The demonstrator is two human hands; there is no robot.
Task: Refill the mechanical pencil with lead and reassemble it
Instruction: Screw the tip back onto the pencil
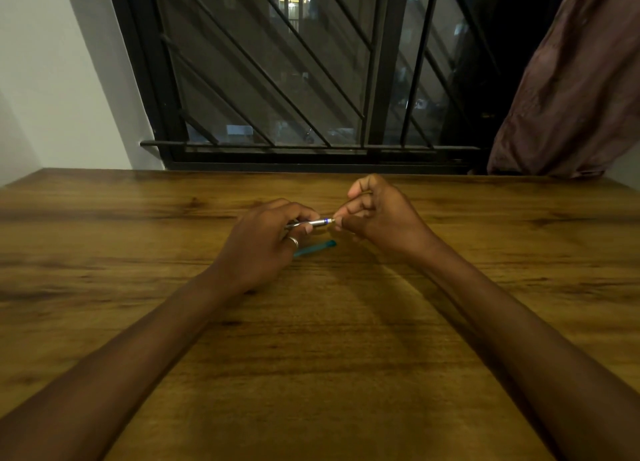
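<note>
My left hand (266, 242) grips a silver mechanical pencil (316, 223) with a blue band, held level above the table, its end pointing right. My right hand (377, 215) has thumb and fingers pinched together right at that end of the pencil; whatever it pinches is too small to make out. A teal lead tube (317, 248) lies flat on the wooden table (311, 339) just below the pencil, partly hidden by my left hand. A ring sits on one finger of my left hand.
The table's far edge meets a dark window with a black metal grille (277, 97). A brown curtain (571, 97) hangs at the right. A white wall (52, 80) stands at the left.
</note>
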